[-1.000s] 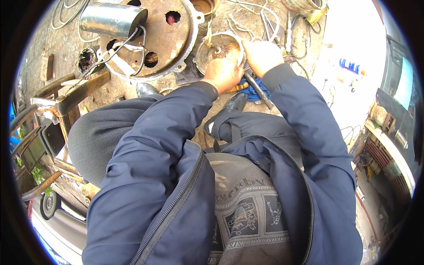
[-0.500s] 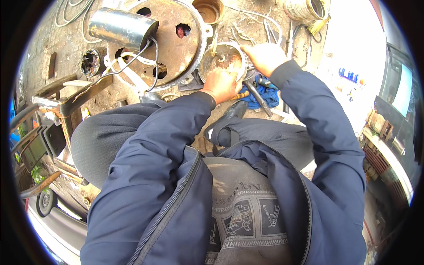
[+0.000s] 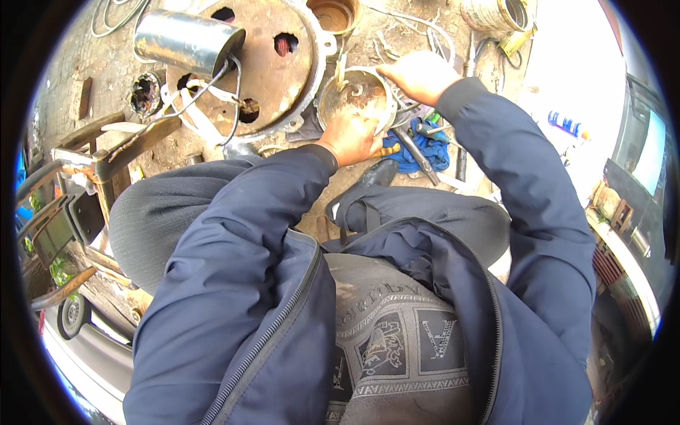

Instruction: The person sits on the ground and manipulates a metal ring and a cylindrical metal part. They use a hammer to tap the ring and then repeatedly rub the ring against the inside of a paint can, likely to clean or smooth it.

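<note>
A round, rust-stained metal bowl [image 3: 388, 119] stands on the ground in front of me, with a small fitting in its middle. My left hand [image 3: 349, 138] is closed over its near rim, fingers reaching inside. At the far right of the rim is my right hand [image 3: 423, 76], its thumb side against the edge. Its fingers are curled and mostly hidden, so what they hold cannot be made out. A pale strip [image 3: 341, 72] hangs over the bowl's far left edge. Just right of the bowl, a metal hand tool [image 3: 416, 154] lies on a blue cloth [image 3: 433, 150].
To the left lies a large rusty disc [image 3: 273, 78] with ragged holes, carrying a black cylinder [image 3: 184, 44] with cables. A brown pot [image 3: 333, 15] and a crusted can [image 3: 496, 14] stand farther off. A wooden-framed chair [image 3: 106, 166] is at my left, a blue-labelled tube [image 3: 567, 124] at right.
My right hand has shifted slightly up and left along the bowl's rim. My left hand stays on the near rim. The view has moved a little, shifting the disc and cylinder left.
</note>
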`<state>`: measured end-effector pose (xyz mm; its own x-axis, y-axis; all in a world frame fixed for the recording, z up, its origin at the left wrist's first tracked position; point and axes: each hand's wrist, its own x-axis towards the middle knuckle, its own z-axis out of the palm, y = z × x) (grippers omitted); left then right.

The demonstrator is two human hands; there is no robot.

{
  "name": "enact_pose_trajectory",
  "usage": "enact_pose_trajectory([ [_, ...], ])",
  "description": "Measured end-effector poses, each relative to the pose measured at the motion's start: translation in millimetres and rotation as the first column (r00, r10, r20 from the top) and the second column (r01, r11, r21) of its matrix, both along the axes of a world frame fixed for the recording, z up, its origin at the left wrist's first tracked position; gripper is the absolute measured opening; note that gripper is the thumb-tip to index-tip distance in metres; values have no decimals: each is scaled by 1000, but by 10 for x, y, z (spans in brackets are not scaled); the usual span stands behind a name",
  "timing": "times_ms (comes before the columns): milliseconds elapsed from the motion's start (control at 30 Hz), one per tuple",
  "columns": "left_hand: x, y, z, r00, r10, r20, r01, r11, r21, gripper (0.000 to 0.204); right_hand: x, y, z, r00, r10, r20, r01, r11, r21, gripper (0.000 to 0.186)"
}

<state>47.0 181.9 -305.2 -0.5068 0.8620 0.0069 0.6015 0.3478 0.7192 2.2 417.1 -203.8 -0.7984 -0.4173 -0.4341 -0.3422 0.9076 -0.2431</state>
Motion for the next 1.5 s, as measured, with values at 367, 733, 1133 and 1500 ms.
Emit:
enact_pose_trajectory([
  [367, 7, -66, -134, 998, -61, 21, 62, 998, -16, 29, -428, -46, -165, 985, 139, 102, -143, 989, 34, 28],
  [733, 26, -187, -173, 978, -202, -47, 204, 978, 50, 37, -525, -296, -537, 980, 139, 146, -121, 985, -123, 30],
  [1133, -72, 144, 181, 995, -50, 90, 53, 998, -32, 28, 419, 272, -79, 953, -251, -168, 205, 946, -249, 40],
  [1500, 125, 678, 311, 937, 305, 172, -264, 937, -227, 32, 1301, -64, 121, 859, -489, -152, 461, 868, -187, 46],
])
